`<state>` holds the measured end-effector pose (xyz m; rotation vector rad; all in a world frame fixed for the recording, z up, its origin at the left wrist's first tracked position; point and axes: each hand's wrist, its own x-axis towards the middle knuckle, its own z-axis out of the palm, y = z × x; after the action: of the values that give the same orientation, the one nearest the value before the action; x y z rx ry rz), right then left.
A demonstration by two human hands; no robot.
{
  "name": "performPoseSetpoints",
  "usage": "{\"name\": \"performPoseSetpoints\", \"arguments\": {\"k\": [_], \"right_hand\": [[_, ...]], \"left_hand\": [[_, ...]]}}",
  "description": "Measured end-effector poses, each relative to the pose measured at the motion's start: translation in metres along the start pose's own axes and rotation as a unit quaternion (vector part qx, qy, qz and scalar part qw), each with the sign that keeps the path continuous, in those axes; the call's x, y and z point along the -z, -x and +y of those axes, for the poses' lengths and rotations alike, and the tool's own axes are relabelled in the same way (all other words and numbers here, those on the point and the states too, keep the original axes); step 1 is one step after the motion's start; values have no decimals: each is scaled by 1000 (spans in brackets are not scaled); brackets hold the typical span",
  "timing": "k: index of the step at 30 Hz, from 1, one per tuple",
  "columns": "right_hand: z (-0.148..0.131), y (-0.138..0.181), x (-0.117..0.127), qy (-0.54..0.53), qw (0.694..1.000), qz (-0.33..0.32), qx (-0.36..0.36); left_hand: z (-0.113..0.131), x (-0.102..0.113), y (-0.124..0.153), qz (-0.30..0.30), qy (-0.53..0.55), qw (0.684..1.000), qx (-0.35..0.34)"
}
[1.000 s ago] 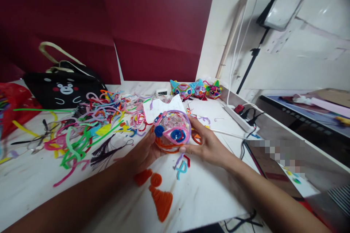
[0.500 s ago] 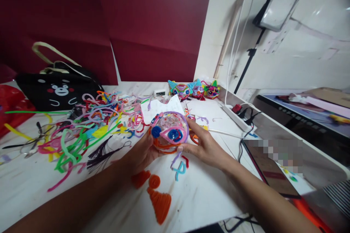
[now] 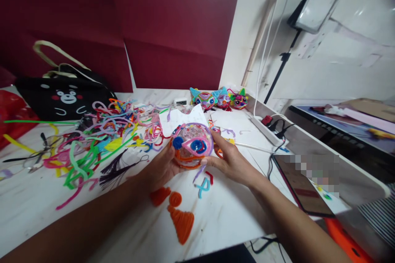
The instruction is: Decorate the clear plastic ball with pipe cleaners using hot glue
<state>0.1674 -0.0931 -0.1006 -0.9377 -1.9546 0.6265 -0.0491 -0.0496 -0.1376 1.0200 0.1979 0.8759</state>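
Between my two hands is a round, clear ball (image 3: 189, 135) trimmed with pipe cleaners: a pink eye outline, blue coiled eyes, a purple band and an orange edge below. My left hand (image 3: 165, 162) grips its left side. Fingers and thumb of my right hand (image 3: 226, 156) close on its right side. Nearer to me on the table lie orange coiled pipe-cleaner pieces: a cone (image 3: 182, 224), a small disc (image 3: 175, 199) and another piece (image 3: 159, 196). Short blue pipe-cleaner bits (image 3: 203, 188) and a red one (image 3: 210, 178) lie just below the ball.
A heap of colourful pipe cleaners (image 3: 114, 127) spreads on the left, with dark tassels (image 3: 115, 171) and eyeglasses (image 3: 37, 158). A black bag (image 3: 66, 98) stands behind. Finished pipe-cleaner animal heads (image 3: 205, 99) sit at the back. On the right are a power strip (image 3: 268, 129) and a phone (image 3: 300, 185).
The ball has turned slightly in my hands, its eyes shifting a little. Both hands keep hold of it. The whole view has shifted slightly.
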Motion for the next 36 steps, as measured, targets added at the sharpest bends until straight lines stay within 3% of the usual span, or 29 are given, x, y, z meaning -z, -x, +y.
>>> {"name": "performPoseSetpoints", "arguments": {"k": [6, 15, 25, 31, 36], "right_hand": [[-1, -1, -2, 10, 1000, 8, -15], [5, 4, -16, -44, 997, 30, -55], [15, 8, -27, -44, 994, 69, -67], [27, 17, -26, -56, 995, 50, -58], [34, 21, -22, -49, 997, 40, -43]], "left_hand": [[-2, 6, 1, -26, -10, 1000, -14], [-2, 5, 2, 35, -29, 999, 8], [-4, 3, 0, 68, -34, 997, -28], [-6, 8, 3, 71, -67, 995, -33], [-6, 6, 2, 67, -103, 989, -80]]}}
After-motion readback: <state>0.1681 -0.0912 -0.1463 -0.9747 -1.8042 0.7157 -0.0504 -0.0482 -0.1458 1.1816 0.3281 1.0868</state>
